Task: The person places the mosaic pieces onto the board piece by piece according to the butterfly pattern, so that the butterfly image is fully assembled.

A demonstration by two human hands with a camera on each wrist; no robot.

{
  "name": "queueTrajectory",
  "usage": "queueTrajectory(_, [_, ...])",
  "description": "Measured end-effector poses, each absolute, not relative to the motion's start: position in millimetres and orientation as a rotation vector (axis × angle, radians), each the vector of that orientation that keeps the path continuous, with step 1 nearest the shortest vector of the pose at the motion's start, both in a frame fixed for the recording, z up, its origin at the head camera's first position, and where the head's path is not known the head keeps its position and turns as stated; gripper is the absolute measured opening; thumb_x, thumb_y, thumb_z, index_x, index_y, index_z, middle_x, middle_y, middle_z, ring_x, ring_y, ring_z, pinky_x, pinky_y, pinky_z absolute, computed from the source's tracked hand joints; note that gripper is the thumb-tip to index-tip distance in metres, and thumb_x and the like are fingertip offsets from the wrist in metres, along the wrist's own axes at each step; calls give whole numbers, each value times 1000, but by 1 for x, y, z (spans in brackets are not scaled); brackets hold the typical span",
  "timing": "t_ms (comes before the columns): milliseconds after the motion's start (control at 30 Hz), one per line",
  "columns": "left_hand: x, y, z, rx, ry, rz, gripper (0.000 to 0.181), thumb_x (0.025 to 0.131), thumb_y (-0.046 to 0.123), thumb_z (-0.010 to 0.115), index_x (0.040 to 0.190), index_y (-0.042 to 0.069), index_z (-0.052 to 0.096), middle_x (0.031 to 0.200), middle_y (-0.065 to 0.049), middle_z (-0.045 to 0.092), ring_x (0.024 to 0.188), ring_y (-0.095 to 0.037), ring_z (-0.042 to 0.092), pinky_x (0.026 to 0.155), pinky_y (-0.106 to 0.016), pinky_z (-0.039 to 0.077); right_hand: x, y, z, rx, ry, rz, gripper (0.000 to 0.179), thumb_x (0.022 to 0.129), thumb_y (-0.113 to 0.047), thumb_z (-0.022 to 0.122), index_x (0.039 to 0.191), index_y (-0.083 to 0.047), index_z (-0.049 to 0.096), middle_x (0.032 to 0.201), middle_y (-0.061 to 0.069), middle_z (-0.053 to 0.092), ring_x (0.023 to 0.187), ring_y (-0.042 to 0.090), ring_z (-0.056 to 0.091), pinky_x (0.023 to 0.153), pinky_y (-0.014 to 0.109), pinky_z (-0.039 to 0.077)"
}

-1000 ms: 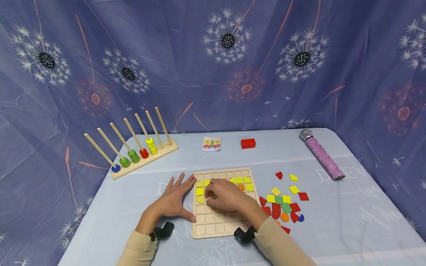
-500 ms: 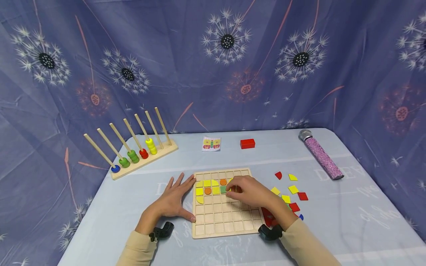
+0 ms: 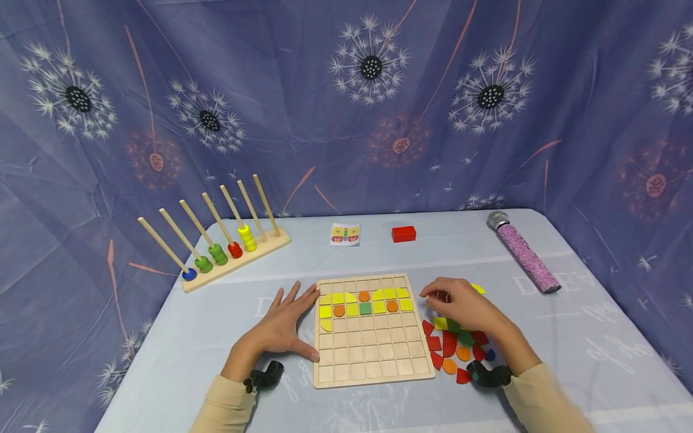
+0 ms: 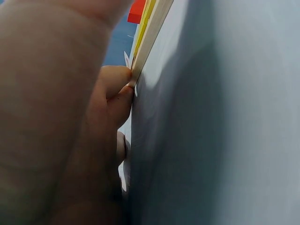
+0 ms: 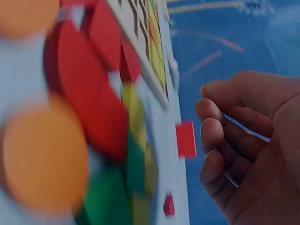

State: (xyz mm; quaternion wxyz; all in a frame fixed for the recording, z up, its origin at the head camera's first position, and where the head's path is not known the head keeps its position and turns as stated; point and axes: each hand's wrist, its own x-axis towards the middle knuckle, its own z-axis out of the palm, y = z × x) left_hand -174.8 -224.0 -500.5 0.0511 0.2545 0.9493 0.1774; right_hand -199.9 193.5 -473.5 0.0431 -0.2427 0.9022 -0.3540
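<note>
A wooden grid board (image 3: 373, 349) lies on the table, its upper cells holding yellow pieces, orange discs (image 3: 338, 311) and a green square (image 3: 365, 308). One yellow quarter-circle (image 3: 326, 325) sits lower at the left. My left hand (image 3: 283, 328) is spread flat, fingertips and thumb touching the board's left edge; the left wrist view shows its fingers (image 4: 115, 82) against that edge. Just right of the board, my right hand (image 3: 462, 304) hovers over loose pieces with bent, relaxed fingers. In the right wrist view nothing shows between thumb and fingers. It partly covers the yellow pieces.
Loose red pieces (image 3: 449, 344), orange discs (image 3: 463, 353) and a blue piece lie right of the board. Behind stand a bead abacus (image 3: 238, 261) and a red block (image 3: 403, 234); a butterfly card (image 3: 344, 234) and a pink microphone (image 3: 527, 255) lie there too.
My right hand has moved right, from over the board to above the loose pieces, uncovering the full pattern of yellow, orange and green pieces. The left hand has stayed at the board's edge.
</note>
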Motion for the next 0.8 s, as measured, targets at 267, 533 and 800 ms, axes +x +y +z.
queueTrajectory(267, [-174,-227,-502,768,2896,529,136,46,84,71,154,17,25,159,3,17,145,-32,4,112,-58,1,-196,224,-480,-723,2707,-1039,21,85,-16,74,105,-14,72,85,-7,60,75,15,54,65,26,50])
queueTrajectory(533, [-176,-226,-506,785,2905,538,135,47,85,70,154,17,25,159,3,17,145,-32,5,111,-58,1,-191,217,-484,-731,2634,-874,25,80,-19,78,105,-19,73,92,-8,60,78,15,52,66,25,49])
queueTrajectory(800, [-176,-225,-504,758,2892,533,134,47,85,69,154,19,24,159,6,15,145,-30,3,112,-56,-1,-187,210,-482,-698,2700,-761,24,77,-20,80,101,-22,75,90,-12,59,78,13,52,66,25,48])
